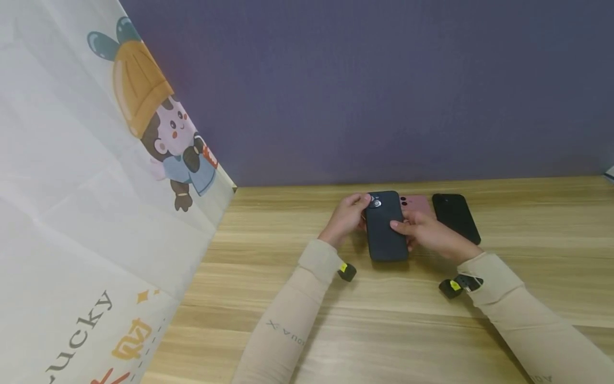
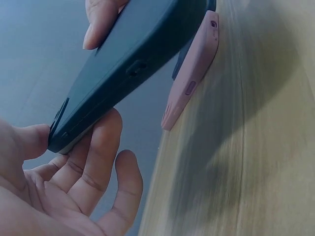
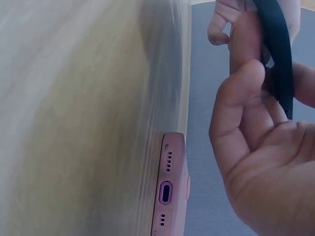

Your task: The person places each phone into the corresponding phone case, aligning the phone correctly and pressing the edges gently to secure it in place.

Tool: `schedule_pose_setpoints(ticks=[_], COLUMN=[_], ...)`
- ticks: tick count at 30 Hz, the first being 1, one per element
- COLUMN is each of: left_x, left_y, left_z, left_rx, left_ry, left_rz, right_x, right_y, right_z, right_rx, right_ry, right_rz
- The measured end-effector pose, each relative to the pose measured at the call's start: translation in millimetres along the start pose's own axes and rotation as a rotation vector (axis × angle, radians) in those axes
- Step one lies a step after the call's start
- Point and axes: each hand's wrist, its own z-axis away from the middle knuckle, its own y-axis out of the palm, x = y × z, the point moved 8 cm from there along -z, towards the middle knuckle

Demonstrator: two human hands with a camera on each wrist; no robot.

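A phone in a dark case (image 1: 387, 234) is held up over the table, its camera side facing up, with a hand at each long side. My left hand (image 1: 346, 216) pinches the corner by the camera, thumb on top and fingers underneath, as the left wrist view shows. From the other side my right hand (image 1: 429, 233) grips the edge, its thumb lying on the back of the case. In the right wrist view the dark case edge (image 3: 281, 54) looks curved between the fingers. Just behind the right hand a pink phone (image 1: 419, 204) lies on the table, partly hidden.
A black phone (image 1: 455, 216) lies on the wooden table (image 1: 268, 256), right of the pink one. A dark blue-grey panel (image 1: 364, 96) rises along the back edge. On the left hangs a white printed sheet (image 1: 57, 176) with a cartoon figure.
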Motion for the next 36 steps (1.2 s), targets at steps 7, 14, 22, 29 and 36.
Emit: schedule_pose_setpoints(ticks=[7,14,22,29,36], left_x=[1.6,0.4,0.8,-2.1,-1.5], left_y=[-0.7,0.6,-0.1,0.8,0.5], left_z=[-2.6,-1.8,-2.4,-2.5,-4.1], left_rx=[-0.023,-0.016,-0.024,0.004,0.023], left_ry=[-0.004,-0.001,-0.018,-0.024,-0.023], left_rz=[-0.006,-0.004,0.0,0.047,0.075], right_x=[0.2,0.6,-1.2,-1.7,-3.3], right_y=[-0.1,0.4,0.0,0.7,-0.2], right_z=[-0.6,-1.2,-2.4,-3.6,-3.7], right_rx=[0.013,0.028,0.032,0.039,0.044], right_ry=[0.001,-0.007,-0.01,-0.02,-0.015], right_rz=[0.008,0.005,0.007,0.012,0.016])
